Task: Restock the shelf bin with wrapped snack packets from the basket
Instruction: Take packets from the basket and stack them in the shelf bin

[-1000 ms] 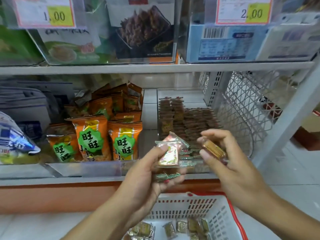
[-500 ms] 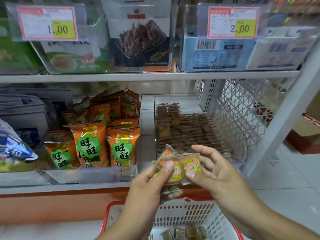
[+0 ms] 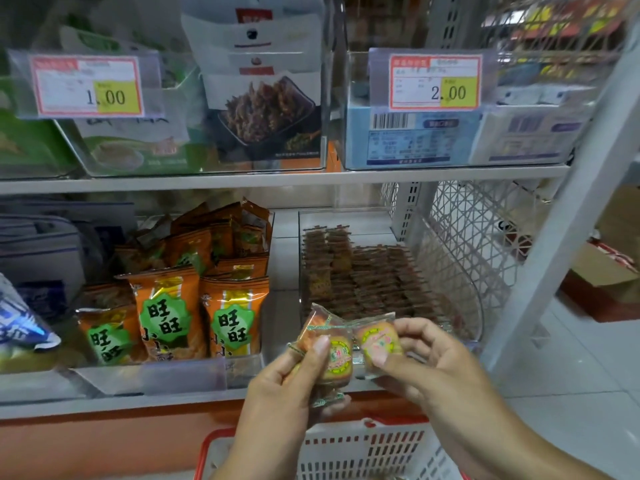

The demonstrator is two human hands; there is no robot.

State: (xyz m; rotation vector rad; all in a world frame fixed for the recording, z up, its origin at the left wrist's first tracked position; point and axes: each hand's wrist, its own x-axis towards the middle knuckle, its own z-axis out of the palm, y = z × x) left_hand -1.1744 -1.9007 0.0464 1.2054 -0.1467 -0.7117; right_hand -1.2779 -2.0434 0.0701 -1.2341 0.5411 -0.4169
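My left hand (image 3: 294,382) grips a small stack of clear-wrapped snack packets (image 3: 334,355) with round yellow-green labels. My right hand (image 3: 426,358) pinches another wrapped packet (image 3: 375,337), held against the right side of that stack. Both hands hover in front of the lower shelf, just before the clear shelf bin (image 3: 457,271). Rows of brown wrapped packets (image 3: 363,275) fill the bin. The red-rimmed white basket (image 3: 367,448) sits below my hands; its contents are hidden in this view.
Orange snack bags (image 3: 166,313) fill the bin to the left, with a blue-white bag (image 3: 20,327) further left. The upper shelf (image 3: 277,180) carries clear bins with price tags. A white mesh panel (image 3: 485,237) and a slanted upright (image 3: 568,216) close the right side.
My right hand brought its packet left and set it against the stack in my left hand. Both hands dropped lower in the view as the camera tilted up, hiding the basket's contents.
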